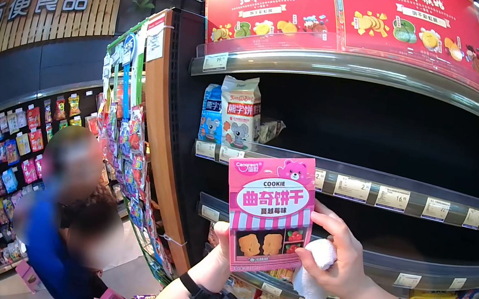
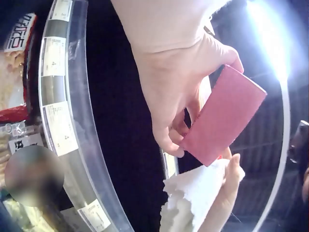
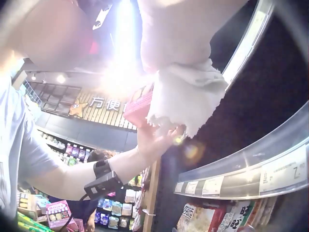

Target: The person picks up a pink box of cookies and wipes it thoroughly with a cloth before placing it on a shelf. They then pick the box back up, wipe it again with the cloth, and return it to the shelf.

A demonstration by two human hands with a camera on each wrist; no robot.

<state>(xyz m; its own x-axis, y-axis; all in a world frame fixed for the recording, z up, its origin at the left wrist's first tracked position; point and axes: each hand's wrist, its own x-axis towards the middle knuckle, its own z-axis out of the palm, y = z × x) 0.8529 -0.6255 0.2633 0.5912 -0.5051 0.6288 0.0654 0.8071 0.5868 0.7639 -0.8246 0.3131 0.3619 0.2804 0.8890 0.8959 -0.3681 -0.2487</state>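
A pink cookie box (image 1: pixel 270 214) is held upright, its printed front facing the head camera. My left hand (image 1: pixel 223 244) grips its left edge, the thumb showing at the side; in the left wrist view that hand (image 2: pixel 174 82) has its thumb and fingers around the pink box (image 2: pixel 224 116). My right hand (image 1: pixel 341 259) holds the box's right side and also a crumpled white cloth (image 1: pixel 314 271) against the palm. The right wrist view shows the white cloth (image 3: pixel 186 96) hanging below the right hand, beside the pink box (image 3: pixel 139 110).
Behind the box stand curved shelves with price tags (image 1: pixel 392 199), blue and white snack bags (image 1: pixel 239 112) and red cartons (image 1: pixel 273 14) on top. A person in blue (image 1: pixel 59 240) is at the left, near hanging snack packets (image 1: pixel 128 138). More pink boxes (image 3: pixel 59 212) lie low down.
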